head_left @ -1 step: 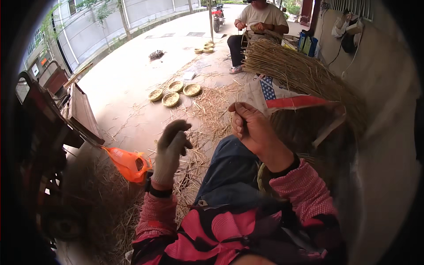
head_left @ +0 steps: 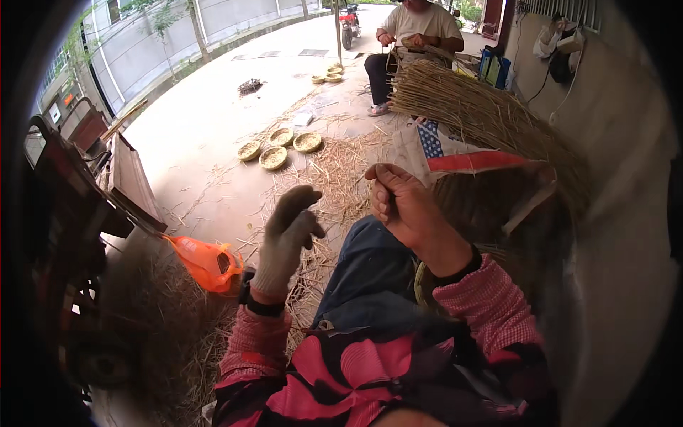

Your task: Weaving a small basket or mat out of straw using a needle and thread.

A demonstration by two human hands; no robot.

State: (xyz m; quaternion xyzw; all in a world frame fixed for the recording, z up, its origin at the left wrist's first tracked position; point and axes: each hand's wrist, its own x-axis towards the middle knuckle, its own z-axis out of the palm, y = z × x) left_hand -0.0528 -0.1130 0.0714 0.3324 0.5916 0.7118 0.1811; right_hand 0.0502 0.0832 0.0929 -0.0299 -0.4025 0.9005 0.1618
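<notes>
My left hand (head_left: 284,231) wears a grey glove with darkened fingers. Its fingers curve away from the thumb with a gap between, and I see nothing held there. Bare and raised over my right knee, my right hand (head_left: 400,201) is closed in a pinch; whatever its fingertips grip is too thin to make out. Space separates the two hands. Below my right wrist, part of a coiled straw piece (head_left: 420,285) shows beside my leg, mostly hidden by the arm.
Loose straw (head_left: 341,174) litters the floor. Several round woven baskets (head_left: 273,158) stand ahead. A large straw bundle (head_left: 469,96) lies at right beside a striped cloth (head_left: 455,156). An orange bag (head_left: 203,263) hangs at left. Another person (head_left: 420,35) sits working at the back.
My left hand has shifted right and slightly up, closer to my right hand. The right hand stays almost still, its pinch unchanged.
</notes>
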